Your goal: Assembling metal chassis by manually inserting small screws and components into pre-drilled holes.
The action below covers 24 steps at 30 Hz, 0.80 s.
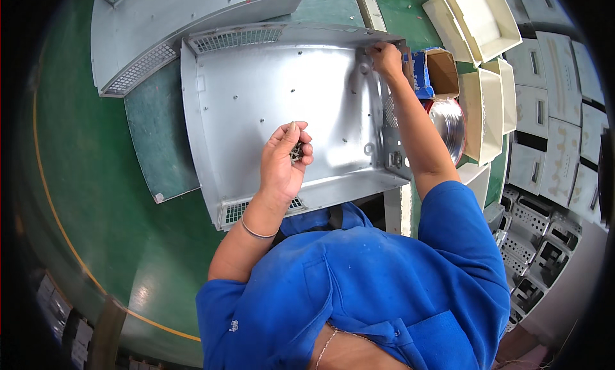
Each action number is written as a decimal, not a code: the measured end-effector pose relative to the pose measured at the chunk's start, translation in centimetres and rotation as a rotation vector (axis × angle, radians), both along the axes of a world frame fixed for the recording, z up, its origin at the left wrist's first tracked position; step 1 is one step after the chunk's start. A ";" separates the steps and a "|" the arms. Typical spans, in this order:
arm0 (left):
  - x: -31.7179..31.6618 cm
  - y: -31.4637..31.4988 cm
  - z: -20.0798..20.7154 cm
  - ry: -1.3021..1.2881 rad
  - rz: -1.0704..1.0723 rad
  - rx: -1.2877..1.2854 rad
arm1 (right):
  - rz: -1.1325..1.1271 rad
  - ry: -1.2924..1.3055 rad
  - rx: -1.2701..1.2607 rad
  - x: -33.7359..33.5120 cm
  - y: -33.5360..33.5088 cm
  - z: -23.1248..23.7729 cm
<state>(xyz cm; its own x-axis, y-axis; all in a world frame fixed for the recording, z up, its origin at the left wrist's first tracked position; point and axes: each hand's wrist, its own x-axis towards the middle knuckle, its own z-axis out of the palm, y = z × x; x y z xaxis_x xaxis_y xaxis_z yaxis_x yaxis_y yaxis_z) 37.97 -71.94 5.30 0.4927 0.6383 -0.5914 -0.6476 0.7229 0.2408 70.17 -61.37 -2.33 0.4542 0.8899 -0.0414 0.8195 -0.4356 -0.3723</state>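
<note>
A shallow silver sheet-metal case (pixel 243 75) lies open side up in front of me, with mesh vents in its walls and several small studs on its floor. Above its near half, my left hand (pixel 286 153) is curled around a small heap of metal screws (pixel 296 153). My right hand (pixel 385 58) reaches to the far right corner of the case, its fingers closed against the inner wall. What those fingers hold, if anything, is too small and hidden to make out.
Another metal case (pixel 186 15) sits at the far left on the green table (pixel 160 127). Right of my case stand an open blue cardboard box (pixel 442 72), a wire spool (pixel 446 128) and cream plastic bins (pixel 480 114). Perforated metal parts (pixel 532 242) are stacked at the right.
</note>
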 end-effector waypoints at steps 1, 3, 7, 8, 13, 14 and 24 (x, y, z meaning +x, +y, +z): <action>0.0 0.0 0.1 0.000 -0.003 -0.002 | -0.014 0.044 0.021 0.2 0.0 -0.1; 0.1 0.0 0.2 -0.004 -0.015 0.001 | -0.044 0.132 0.064 0.6 -0.2 -0.6; 0.0 -0.1 0.3 0.001 -0.016 0.009 | -0.066 0.097 0.072 0.2 0.0 -1.0; 0.0 -0.1 0.3 0.003 -0.018 0.004 | -0.058 0.083 0.072 0.2 -0.1 -1.0; -0.1 0.0 0.2 -0.017 -0.032 0.003 | -0.019 -0.008 0.093 0.2 -0.1 -1.3; -0.1 -0.1 0.2 -0.016 -0.036 -0.004 | 0.002 -0.064 0.105 0.2 -0.1 -1.5; -0.1 -0.1 0.3 -0.011 -0.051 -0.005 | -0.022 -0.013 0.004 -0.8 -0.3 -0.3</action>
